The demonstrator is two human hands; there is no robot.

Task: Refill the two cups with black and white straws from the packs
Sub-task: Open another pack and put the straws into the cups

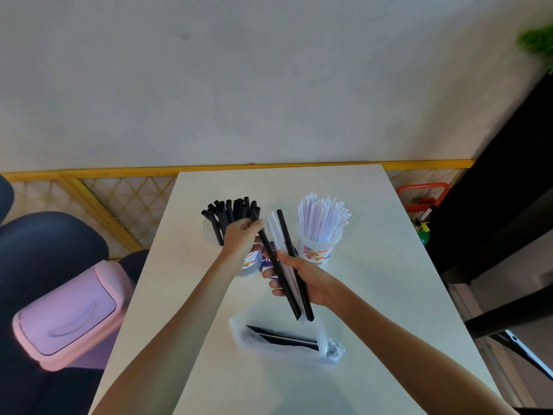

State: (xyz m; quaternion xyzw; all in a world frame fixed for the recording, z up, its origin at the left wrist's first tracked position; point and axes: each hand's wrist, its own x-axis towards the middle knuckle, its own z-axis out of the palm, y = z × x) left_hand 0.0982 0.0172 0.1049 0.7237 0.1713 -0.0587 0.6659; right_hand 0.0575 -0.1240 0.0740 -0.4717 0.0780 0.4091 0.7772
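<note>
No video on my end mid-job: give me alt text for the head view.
Right hand grips a mixed bunch of black and white straws above the table, while the left hand pinches the top of one black straw in it. Behind stand a black-straw cup and a white-straw cup; a pack with black straws lies nearer.

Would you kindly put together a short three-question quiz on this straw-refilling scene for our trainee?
1. True or false: the bundle of straws in the right hand is all white.
2. Multiple choice: from the head camera, the cup of white straws stands A) left of, B) right of, C) in front of the cup of black straws.
3. Fill in: the left hand pinches the top of a ___ straw from that bundle.
Key: 1 false, it mixes black and white; 2 B; 3 black.
</note>
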